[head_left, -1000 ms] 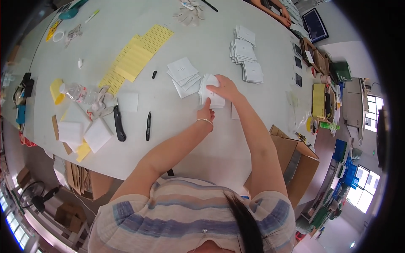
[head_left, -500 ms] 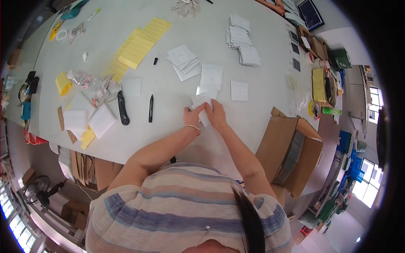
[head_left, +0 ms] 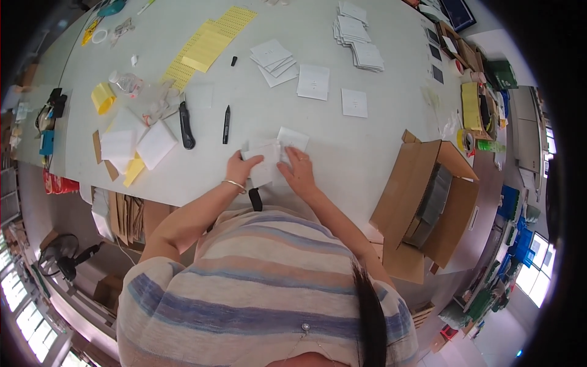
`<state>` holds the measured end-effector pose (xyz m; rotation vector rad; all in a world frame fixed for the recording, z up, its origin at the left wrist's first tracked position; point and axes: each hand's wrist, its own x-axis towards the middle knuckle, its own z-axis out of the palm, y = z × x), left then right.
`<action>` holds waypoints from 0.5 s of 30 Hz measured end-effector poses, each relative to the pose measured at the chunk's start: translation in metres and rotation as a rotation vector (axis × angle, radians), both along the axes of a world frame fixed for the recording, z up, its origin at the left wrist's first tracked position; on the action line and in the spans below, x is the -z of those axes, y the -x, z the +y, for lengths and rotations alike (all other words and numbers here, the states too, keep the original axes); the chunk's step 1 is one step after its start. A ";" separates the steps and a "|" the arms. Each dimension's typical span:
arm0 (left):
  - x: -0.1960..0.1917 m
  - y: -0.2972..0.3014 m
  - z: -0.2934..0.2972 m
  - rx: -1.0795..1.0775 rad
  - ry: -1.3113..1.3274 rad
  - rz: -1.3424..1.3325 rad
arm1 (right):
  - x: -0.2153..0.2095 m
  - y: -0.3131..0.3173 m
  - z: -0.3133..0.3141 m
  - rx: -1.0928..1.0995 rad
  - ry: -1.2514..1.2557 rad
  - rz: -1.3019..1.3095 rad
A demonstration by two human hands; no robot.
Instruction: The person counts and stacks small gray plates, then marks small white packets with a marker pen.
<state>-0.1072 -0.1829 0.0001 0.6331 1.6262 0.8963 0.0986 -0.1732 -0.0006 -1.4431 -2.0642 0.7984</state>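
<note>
Near the front edge of the table, both of my hands are on white paper leaflets. My left hand [head_left: 244, 168] is closed on the left side of several white leaflets [head_left: 263, 162], its thumb lying on top. My right hand [head_left: 298, 171] is at their right side, its fingers bent over the lower edge of another white leaflet [head_left: 293, 138] that sticks out beyond them. Farther off lie a small stack of leaflets [head_left: 313, 82] and a leaflet apart to its right [head_left: 354, 103]. How many leaflets I hold cannot be made out.
A fanned leaflet pile [head_left: 273, 60] and larger stacks [head_left: 367, 56] lie farther back. To the left are a black marker [head_left: 227, 125], a black utility knife [head_left: 186, 125], a plastic bottle [head_left: 127, 83] and yellow sheets [head_left: 208, 49]. An open cardboard box [head_left: 403, 202] stands at the right.
My hands have moved nearer to my body and farther apart, bringing the leaflets with them. The held paper now spreads out between them. The whole view has shifted slightly.
</note>
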 end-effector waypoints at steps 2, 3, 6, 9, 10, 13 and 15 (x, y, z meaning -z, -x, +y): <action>-0.004 0.021 -0.007 0.007 0.000 0.107 | -0.014 -0.005 0.007 -0.016 -0.103 -0.138; -0.008 0.031 -0.009 0.004 0.002 0.114 | -0.017 -0.008 0.013 -0.034 -0.211 -0.281; -0.024 0.040 -0.013 0.200 -0.019 0.347 | 0.005 -0.023 0.036 -0.091 -0.138 -0.376; -0.028 0.045 -0.016 0.251 -0.008 0.510 | -0.006 -0.012 0.060 -0.094 0.059 -0.488; -0.033 0.044 -0.014 0.272 0.000 0.515 | -0.019 -0.007 0.067 -0.098 0.178 -0.609; -0.038 0.035 -0.009 0.322 -0.015 0.614 | -0.035 -0.001 0.076 -0.086 0.276 -0.655; -0.037 0.028 -0.006 0.350 -0.040 0.708 | -0.030 -0.007 0.083 -0.102 0.353 -0.564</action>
